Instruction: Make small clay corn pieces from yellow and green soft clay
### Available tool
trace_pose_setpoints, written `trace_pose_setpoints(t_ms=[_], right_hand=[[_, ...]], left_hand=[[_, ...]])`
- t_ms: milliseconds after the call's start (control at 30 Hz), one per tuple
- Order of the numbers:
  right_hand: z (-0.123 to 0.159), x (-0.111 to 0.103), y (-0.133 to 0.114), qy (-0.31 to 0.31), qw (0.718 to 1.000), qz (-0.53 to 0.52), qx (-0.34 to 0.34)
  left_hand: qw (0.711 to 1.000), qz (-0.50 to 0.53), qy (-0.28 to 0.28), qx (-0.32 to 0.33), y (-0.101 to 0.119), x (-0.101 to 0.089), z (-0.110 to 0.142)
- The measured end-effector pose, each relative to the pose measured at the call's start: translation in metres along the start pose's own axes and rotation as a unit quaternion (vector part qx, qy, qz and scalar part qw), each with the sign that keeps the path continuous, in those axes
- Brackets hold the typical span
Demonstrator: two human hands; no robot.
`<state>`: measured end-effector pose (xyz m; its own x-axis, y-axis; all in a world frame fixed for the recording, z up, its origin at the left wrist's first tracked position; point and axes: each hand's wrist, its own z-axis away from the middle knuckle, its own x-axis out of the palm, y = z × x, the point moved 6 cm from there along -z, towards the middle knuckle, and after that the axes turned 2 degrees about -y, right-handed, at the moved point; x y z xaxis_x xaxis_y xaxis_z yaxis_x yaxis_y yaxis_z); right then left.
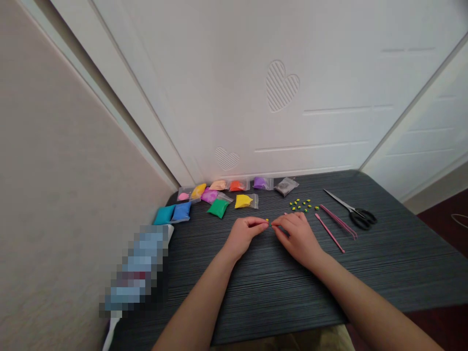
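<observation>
My left hand (244,236) is closed in a pinch, with a tiny yellow piece of clay (267,221) at its fingertips. Close beside it, my right hand (297,238) has its thumb and fingers pressed together; what they hold, if anything, is too small to make out. Both hands are low over the dark table (263,297), fingertips nearly meeting. Beyond the right hand lie several small yellow-and-green pieces (299,207) in loose rows. A pink modelling stick (329,233) and pink tweezers (338,221) lie to the right of that hand.
Black-handled scissors (353,210) lie at the right. Along the back are small clear bags of coloured clay, among them a yellow bag (243,201), a green bag (219,207) and a blue bag (181,211). A blurred-out object (137,268) stands at the left, by the wall.
</observation>
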<state>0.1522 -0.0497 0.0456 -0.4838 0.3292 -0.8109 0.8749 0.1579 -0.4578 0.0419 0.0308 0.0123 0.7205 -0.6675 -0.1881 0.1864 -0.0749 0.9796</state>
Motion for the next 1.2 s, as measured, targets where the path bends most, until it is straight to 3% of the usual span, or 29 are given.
trace_pose_setpoints(t_ms=[500, 1200], right_hand=[[0.003, -0.002, -0.005, 0.014, 0.999, 0.027, -0.025], [0.005, -0.004, -0.001, 0.046, 0.998, 0.029, -0.011]], left_hand=[[0.999, 0.023, -0.033, -0.023, -0.003, 0.008, -0.001], [0.999, 0.014, -0.013, -0.028, -0.002, 0.007, -0.001]])
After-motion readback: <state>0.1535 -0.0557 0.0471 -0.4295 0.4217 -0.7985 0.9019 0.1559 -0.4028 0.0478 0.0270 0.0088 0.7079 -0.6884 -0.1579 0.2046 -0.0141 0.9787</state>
